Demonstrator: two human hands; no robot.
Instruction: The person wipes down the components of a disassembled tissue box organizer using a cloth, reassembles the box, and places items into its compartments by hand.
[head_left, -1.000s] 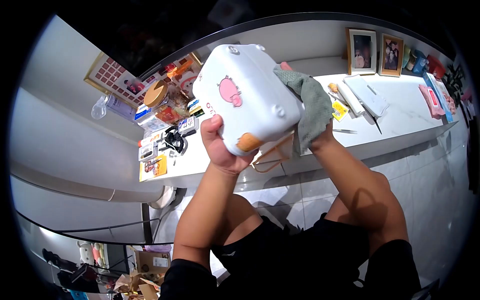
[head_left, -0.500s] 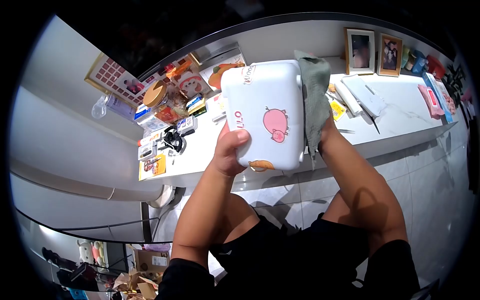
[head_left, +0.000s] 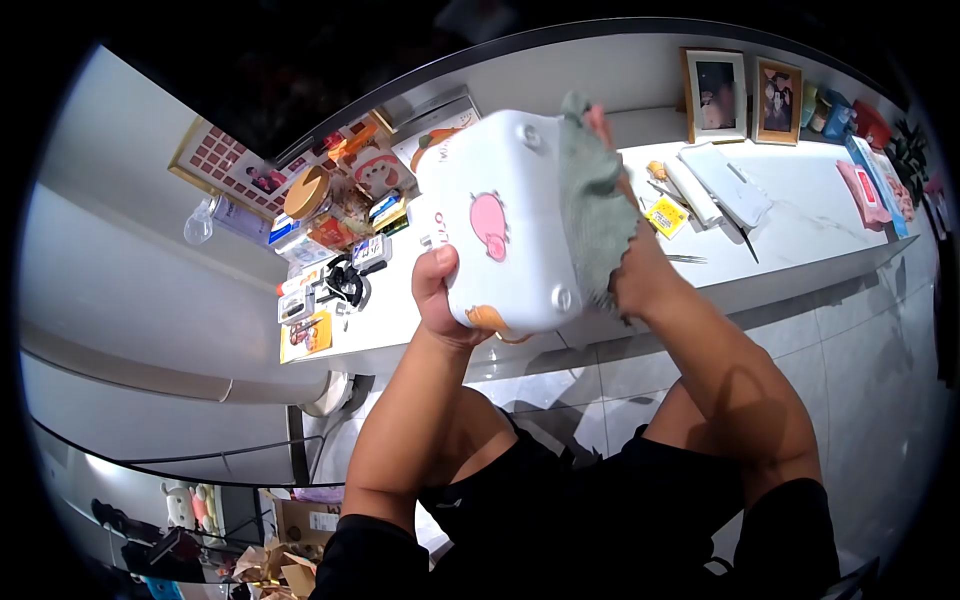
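A white case with pink pig and orange stickers is held up in front of me, tilted so that small round feet on its right side show. My left hand grips its lower left corner, thumb on the stickered face. A grey-green cloth lies against the case's right side. Behind and beside the cloth is my right hand, holding it to the case; most of its fingers are hidden by the cloth.
On the white counter stand two picture frames, a white slim box, a yellow packet and pink wipes. To the left are a wooden-lidded jar, black cables and a yellow card.
The case first turned its stickered face toward me, then tilted back to show its right side and feet. My right hand and the cloth shifted along that side.
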